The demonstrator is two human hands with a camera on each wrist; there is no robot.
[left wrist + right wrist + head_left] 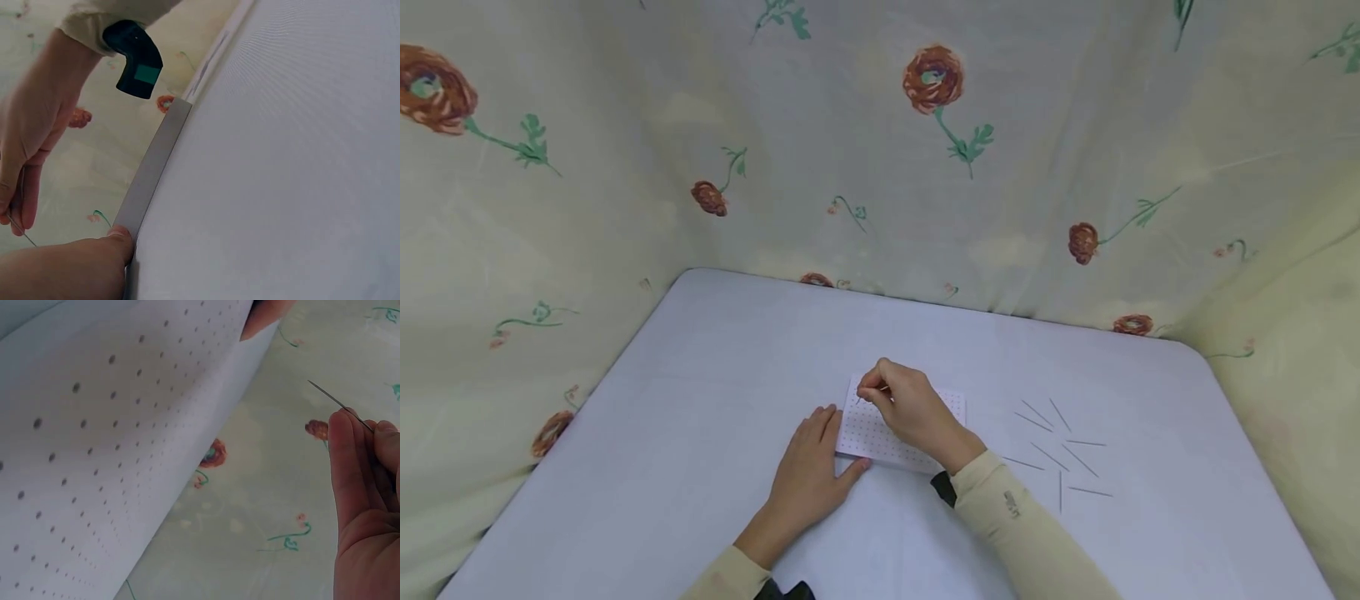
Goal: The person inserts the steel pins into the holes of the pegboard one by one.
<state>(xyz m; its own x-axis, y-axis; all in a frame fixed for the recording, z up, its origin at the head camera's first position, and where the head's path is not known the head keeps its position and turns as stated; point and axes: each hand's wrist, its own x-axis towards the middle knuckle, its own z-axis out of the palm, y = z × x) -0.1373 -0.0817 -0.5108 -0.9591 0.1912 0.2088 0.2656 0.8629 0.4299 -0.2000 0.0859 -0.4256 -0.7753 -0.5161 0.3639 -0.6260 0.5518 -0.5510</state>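
Note:
A white board with rows of small dark holes [868, 433] lies on the white table, its holes spread wide in the right wrist view. My left hand [811, 477] rests against its left side with the fingers fairly straight, and the thumb [119, 244] presses its front edge. Above the board's far left part, my right hand [917, 410] pinches a thin metal needle [331, 397] between thumb and fingers. The needle's free end points down toward the board in the head view; whether it touches a hole, I cannot tell.
Several similar thin needles [1082, 459] lie scattered on the table [700, 375] to the right of the board. A pale curtain with printed flowers [850, 125] stands behind the table and along both sides. Dark wrist bands [943, 488] show at the sleeves.

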